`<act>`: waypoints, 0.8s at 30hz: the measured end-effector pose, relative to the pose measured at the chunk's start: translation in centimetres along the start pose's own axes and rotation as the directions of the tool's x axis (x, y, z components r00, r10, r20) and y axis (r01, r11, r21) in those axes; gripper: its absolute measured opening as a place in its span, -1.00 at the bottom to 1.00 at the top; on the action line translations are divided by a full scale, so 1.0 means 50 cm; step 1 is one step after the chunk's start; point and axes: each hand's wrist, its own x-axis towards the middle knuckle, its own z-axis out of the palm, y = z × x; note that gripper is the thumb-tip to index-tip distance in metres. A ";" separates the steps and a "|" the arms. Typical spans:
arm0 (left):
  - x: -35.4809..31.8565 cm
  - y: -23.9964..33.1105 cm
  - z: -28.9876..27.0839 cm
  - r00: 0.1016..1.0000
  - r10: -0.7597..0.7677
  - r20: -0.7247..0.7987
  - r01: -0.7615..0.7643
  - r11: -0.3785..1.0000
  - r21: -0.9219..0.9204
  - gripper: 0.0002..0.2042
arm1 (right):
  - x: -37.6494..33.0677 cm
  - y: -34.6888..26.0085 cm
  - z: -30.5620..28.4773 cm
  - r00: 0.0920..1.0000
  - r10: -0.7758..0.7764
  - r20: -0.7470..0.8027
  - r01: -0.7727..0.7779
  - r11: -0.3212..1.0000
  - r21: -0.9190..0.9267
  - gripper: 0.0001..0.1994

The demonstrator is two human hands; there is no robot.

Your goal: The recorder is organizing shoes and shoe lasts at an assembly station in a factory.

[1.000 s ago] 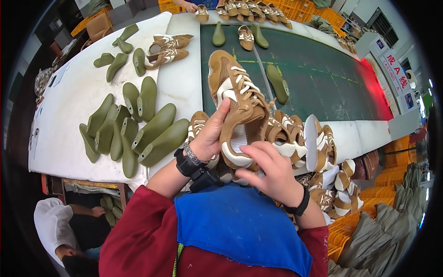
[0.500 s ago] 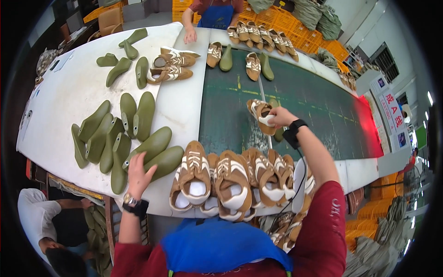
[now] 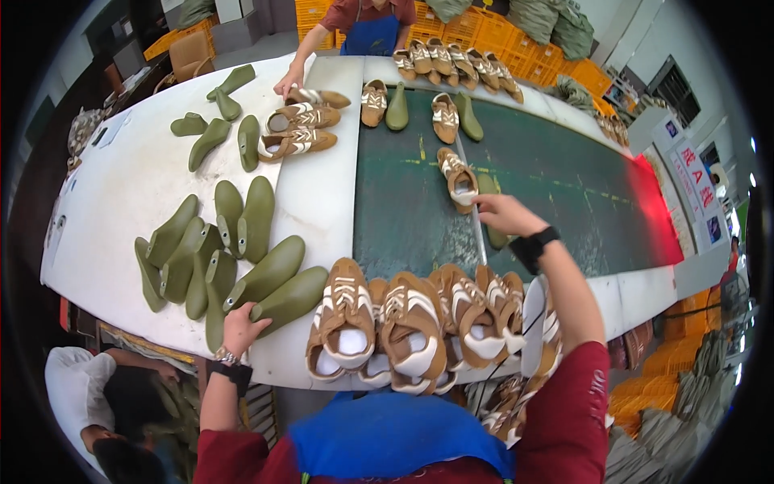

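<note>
My left hand (image 3: 239, 329) is closed round the near end of a green shoe last (image 3: 292, 297), at the near edge of a cluster of lasts on the white table. My right hand (image 3: 509, 216) reaches over the green belt with fingers apart, beside the white heel of a brown-and-white sneaker (image 3: 458, 179). That sneaker rests on the belt, toe pointing away from me. Next to it lies another green last (image 3: 490, 206), partly hidden by my right hand. Close in front of me stands a row of brown sneakers (image 3: 409, 327).
Across the table a co-worker's hand (image 3: 290, 81) touches one of several sneakers (image 3: 298, 143). Paired sneakers and lasts lie on the far belt (image 3: 556, 177). More sneakers (image 3: 459, 64) line its far edge. A person in white (image 3: 76, 387) is at lower left.
The sneaker by my right hand has moved away from me and now lies straighter on the belt; my fingers have loosened. My left hand has closed on a last. The co-worker's hand has moved left to a sneaker.
</note>
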 end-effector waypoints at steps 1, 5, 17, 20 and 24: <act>0.008 0.011 -0.004 1.000 -0.007 -0.020 0.008 0.999 0.032 -0.55 | -0.055 -0.031 -0.028 0.997 -0.042 -0.071 0.041 0.999 -0.018 -0.63; 0.091 0.083 -0.065 0.998 0.067 -0.011 -0.067 0.998 -0.003 -0.58 | -0.291 -0.149 -0.097 0.961 -0.056 -0.270 0.070 0.997 0.040 -0.66; 0.546 0.424 0.232 0.979 0.195 0.064 -0.188 0.976 -0.107 -0.47 | -0.706 -0.347 0.156 0.701 0.457 -0.547 -0.428 0.884 0.190 -0.72; 0.465 0.530 0.326 0.877 0.300 0.376 -0.339 0.940 0.041 -0.42 | -0.754 -0.399 0.242 0.562 0.612 -0.557 -0.519 0.785 0.338 -0.71; 0.447 0.581 0.370 0.786 0.247 0.567 -0.364 0.926 0.101 -0.39 | -0.774 -0.410 0.298 0.487 0.724 -0.489 -0.538 0.690 0.485 -0.73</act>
